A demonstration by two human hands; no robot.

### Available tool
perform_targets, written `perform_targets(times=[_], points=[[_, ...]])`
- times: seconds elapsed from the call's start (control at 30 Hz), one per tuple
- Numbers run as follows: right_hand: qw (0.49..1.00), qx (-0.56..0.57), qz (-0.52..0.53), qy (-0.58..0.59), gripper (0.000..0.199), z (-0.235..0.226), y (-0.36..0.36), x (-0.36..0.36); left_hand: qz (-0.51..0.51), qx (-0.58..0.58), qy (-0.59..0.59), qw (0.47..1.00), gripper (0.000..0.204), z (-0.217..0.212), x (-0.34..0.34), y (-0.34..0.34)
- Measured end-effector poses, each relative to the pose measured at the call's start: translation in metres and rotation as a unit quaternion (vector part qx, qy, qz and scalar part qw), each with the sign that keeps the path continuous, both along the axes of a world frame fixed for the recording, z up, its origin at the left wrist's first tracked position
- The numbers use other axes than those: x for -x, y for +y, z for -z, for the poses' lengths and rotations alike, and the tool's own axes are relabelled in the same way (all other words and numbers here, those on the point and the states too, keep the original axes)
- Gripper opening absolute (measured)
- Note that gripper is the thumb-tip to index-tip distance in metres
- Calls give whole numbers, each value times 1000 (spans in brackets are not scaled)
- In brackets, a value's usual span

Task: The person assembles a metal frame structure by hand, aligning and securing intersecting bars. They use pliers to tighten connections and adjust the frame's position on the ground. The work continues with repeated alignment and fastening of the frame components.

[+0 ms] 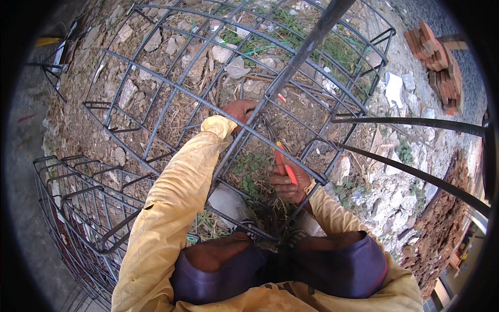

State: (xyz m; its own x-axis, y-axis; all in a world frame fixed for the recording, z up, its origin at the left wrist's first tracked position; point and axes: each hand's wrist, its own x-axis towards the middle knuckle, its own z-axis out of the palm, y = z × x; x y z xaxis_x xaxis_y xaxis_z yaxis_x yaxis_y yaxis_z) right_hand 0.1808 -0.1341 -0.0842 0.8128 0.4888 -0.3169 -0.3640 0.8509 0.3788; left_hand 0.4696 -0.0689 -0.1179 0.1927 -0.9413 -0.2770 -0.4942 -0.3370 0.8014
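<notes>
A cage of steel reinforcing bars (177,86) spans the ground in front of my knees. My left hand (240,111) reaches in among the bars, fingers curled close to a crossing in the middle; a bar partly covers the fingertips, and what they hold cannot be made out. Lower and to the right, my right hand (289,188) is closed round the red-orange handles of a pair of pincers (281,156). The dark jaws point up and left toward the same crossing, close to my left hand. A thick dark bar (312,46) passes above the cage.
A second rebar cage (86,200) stands at the lower left. Two black bars (416,122) stretch in from the right. Broken stones (223,53), dry grass and weeds cover the ground. Stacked red bricks (434,62) lie at the far right, beyond a white scrap (393,89).
</notes>
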Motion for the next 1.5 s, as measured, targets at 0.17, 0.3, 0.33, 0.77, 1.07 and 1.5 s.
perform_targets(times=[0.17,0.3,0.33,0.77,1.07,1.5], points=[[932,282,-50,221,37,-41,12,-19,3,-19,-13,1000,34,0,-3,6],[859,453,-58,231,40,-46,13,-17,7,-52,-2,999,32,-7,1,-6],[852,472,-61,215,42,-44,13,-16,5,-37,-5,999,32,-7,2,-6],[998,-15,59,-18,44,5,10,-2,79,-244,-38,966,38,22,-23,61],[969,234,47,69,39,-23,24,-2,-88,-332,289,893,76,-70,55,40],[964,238,67,94,49,-37,5,5,-62,-400,280,871,68,-73,53,38]])
